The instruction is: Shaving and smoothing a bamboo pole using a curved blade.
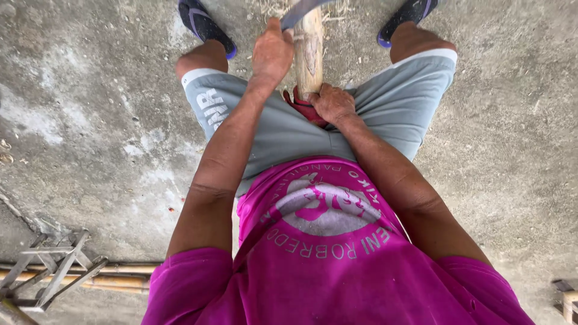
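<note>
I look down at my own lap, in grey shorts and a pink shirt, with my feet in dark sandals at the top. A pale wooden pole (pixel 309 51) stands between my knees. My right hand (pixel 333 103) grips its near end against a red cloth (pixel 299 103) on my lap. My left hand (pixel 272 53) is closed around the handle of a grey blade (pixel 303 9), which lies across the pole near the top edge. The blade's tip runs out of view.
Rough concrete floor (pixel 96 120) lies all around. A grey metal frame (pixel 51 271) and thin bamboo sticks (pixel 114 281) sit at the lower left. A wooden block (pixel 569 304) shows at the lower right. Pale shavings (pixel 271 7) lie by my feet.
</note>
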